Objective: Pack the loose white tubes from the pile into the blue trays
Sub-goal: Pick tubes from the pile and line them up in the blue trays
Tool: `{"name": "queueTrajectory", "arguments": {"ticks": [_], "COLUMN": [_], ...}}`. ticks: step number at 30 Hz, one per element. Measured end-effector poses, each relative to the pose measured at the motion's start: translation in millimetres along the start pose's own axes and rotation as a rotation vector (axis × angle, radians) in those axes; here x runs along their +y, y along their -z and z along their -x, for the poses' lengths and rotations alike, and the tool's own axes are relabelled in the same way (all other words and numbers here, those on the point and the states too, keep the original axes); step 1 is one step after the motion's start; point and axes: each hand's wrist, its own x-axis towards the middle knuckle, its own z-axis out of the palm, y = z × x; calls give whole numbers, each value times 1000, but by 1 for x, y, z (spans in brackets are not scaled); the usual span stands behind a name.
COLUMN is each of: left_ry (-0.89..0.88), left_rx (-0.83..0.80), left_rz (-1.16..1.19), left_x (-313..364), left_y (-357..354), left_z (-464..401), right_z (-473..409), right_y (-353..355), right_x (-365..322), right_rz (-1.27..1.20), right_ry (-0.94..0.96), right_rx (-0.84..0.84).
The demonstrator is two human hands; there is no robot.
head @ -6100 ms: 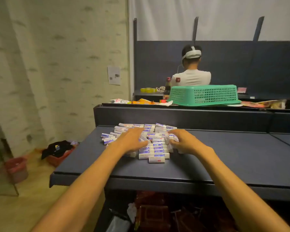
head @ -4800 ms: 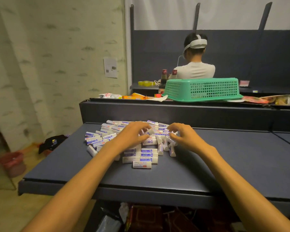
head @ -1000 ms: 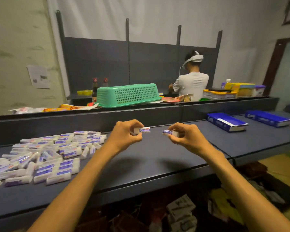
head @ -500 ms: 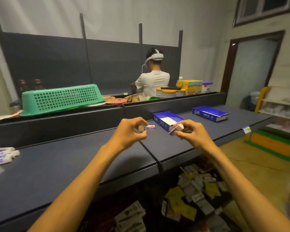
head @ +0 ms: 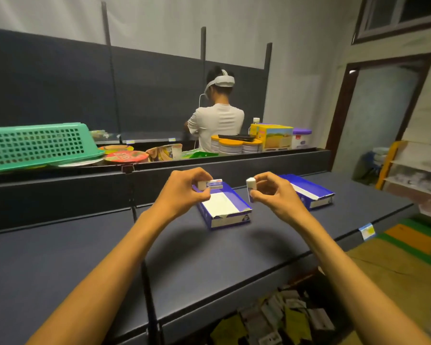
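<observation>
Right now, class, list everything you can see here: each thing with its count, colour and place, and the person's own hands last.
blue trays: two, blue with white inside, on the dark counter, right of centre.
white tubes: two, white with blue labels, one in each hand.
green basket: one, upturned, back ledge, left.
tins: three, orange-lidded, back ledge.
yellow box: one, beside the tins.
other person: one, white shirt, back turned.
left hand: pinches a tube.
right hand: pinches a tube.

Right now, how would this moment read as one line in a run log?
left hand: holds white tube | right hand: holds second tube | both above near blue tray | far tray: untouched
</observation>
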Motion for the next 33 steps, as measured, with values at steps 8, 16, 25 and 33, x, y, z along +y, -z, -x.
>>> {"name": "queueTrajectory", "arguments": {"ticks": [8,16,25,33], "left_ry": [102,273,430,402], "left_rx": [17,84,85,-84], "left_rz": [-86,-222,-378,-573], "left_x": [-3,0,-19,-43], "left_y": [-37,-61,-52,-64], "left_z": [-48,-49,-60,-85], "right_z": [-63,-107,-161,-184], "right_y": [15,20,-7,-33], "right_x": [44,80,83,81], "right_rz": [81,69,31,67], "right_ry": [85,189,277,312], "right_rx": [-167,-344,-437,-471]}}
